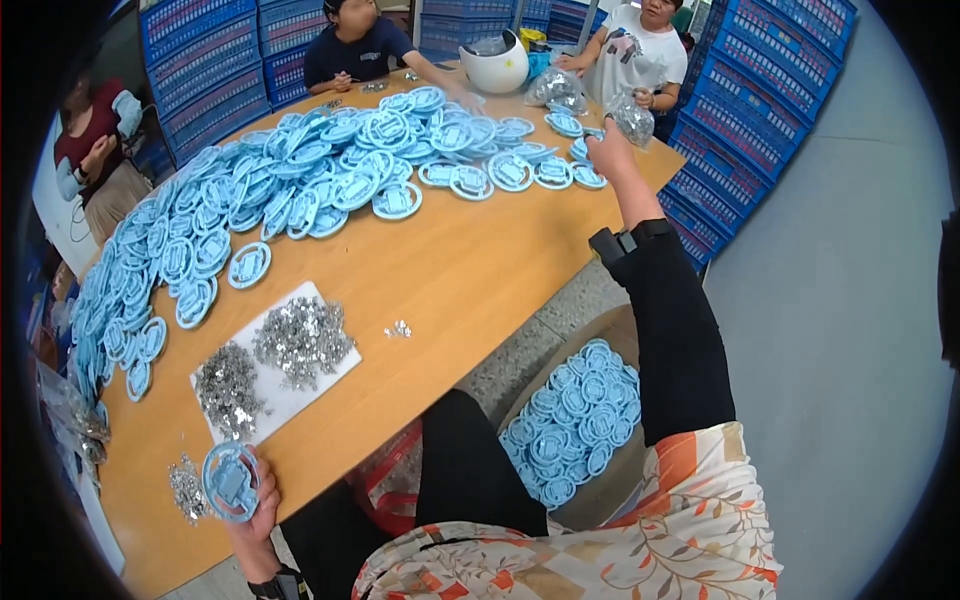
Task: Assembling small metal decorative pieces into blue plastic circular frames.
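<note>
At lower left, left hand gripping blue disc by rim; probably light, stiff, suiting edge hold. Upper right: right hand showing, grip unclear.

On the one bench there is one white board, which carries two heaps of silver pieces; two smaller groups lie outside it. There are one white helmet, two clear bags beside it, one cardboard box. Blue discs are too many to count; one is in the left hand.
</note>
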Motion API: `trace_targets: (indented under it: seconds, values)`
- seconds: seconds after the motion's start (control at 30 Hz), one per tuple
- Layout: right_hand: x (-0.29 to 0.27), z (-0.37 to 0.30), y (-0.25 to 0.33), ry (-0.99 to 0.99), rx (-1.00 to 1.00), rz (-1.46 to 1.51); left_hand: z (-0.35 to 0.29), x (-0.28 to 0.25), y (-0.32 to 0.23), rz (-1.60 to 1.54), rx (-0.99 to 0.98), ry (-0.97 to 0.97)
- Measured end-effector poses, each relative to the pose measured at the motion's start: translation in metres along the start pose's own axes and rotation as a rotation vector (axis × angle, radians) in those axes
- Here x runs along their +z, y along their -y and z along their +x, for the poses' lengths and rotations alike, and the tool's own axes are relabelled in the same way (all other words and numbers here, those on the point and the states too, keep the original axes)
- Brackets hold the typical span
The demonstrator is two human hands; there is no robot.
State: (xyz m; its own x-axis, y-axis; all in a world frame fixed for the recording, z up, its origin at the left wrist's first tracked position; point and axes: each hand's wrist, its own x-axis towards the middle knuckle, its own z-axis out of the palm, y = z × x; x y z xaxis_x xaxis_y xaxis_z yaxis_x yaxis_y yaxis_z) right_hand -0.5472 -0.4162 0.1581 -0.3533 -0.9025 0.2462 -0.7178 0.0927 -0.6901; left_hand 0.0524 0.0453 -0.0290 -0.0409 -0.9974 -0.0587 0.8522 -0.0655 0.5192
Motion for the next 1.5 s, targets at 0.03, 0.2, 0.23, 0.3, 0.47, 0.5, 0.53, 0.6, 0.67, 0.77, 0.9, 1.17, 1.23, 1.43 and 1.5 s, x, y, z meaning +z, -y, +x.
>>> trace_targets:
  seconds: [0.03,0.2,0.23,0.3,0.47,0.5,0.53,0.6,0.67,0.77,0.9,1.17,1.23,1.43,1.5]
  values:
    - [-0.001,0.004,0.003,-0.038,-0.062,-0.053,0.000,-0.001,0.000,-0.010,-0.006,0.033]
    - [0.050,-0.005,0.005,-0.054,-0.310,-0.153,-0.002,-0.004,0.002,-0.016,0.012,-0.015]
    - [0.069,-0.017,0.003,0.005,-0.317,-0.086,-0.004,-0.005,0.000,-0.005,0.010,-0.023]
    - [0.096,-0.057,0.006,0.054,-0.317,-0.103,-0.003,-0.011,0.002,-0.013,0.015,-0.048]
    - [0.134,-0.132,-0.015,0.124,-0.327,0.032,-0.001,-0.005,0.000,-0.022,0.019,-0.033]
    - [0.138,-0.139,-0.025,0.092,-0.321,0.060,0.001,-0.004,0.000,-0.011,0.005,-0.016]
    - [0.140,-0.142,-0.034,0.060,-0.315,0.088,0.002,-0.004,0.002,-0.018,0.001,-0.018]
    - [0.147,-0.149,-0.039,0.047,-0.320,0.092,0.001,-0.008,0.001,-0.037,0.009,-0.012]
    - [0.150,-0.151,-0.039,0.030,-0.320,0.097,-0.002,-0.009,0.001,-0.039,0.016,-0.030]
    - [0.150,-0.153,-0.038,0.025,-0.340,0.100,-0.002,-0.007,0.001,-0.044,0.018,-0.056]
    - [0.148,-0.153,-0.042,0.034,-0.313,0.081,-0.003,-0.011,0.000,-0.047,-0.002,-0.041]
    - [0.144,-0.156,-0.037,0.021,-0.282,0.118,-0.002,-0.012,0.000,-0.051,0.018,-0.104]
    - [0.142,-0.157,-0.034,0.036,-0.284,0.135,-0.001,-0.010,0.000,-0.041,0.022,-0.042]
    - [0.144,-0.154,-0.038,0.025,-0.280,0.184,-0.001,-0.013,-0.002,-0.013,0.029,-0.099]
    - [0.144,-0.153,-0.039,0.035,-0.279,0.187,-0.003,-0.017,-0.003,-0.025,0.028,-0.089]
